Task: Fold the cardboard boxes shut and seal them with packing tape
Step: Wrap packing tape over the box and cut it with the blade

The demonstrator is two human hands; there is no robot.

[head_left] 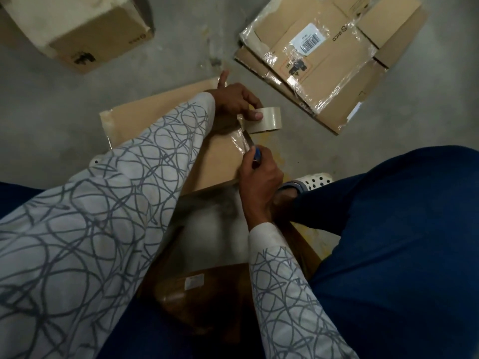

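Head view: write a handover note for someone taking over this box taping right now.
Left hand grips the tape roll just past the far edge of the box in front, with the tape strip stretched taut.
Right hand holds the blue-handled cutter, blade against that strip.
Done: flaps closed and tape laid along the top of this box.
Left: cut the strip and press its end down. The flattened cartons at far right are not yet folded or taped. The seal on the box at far left cannot be judged.
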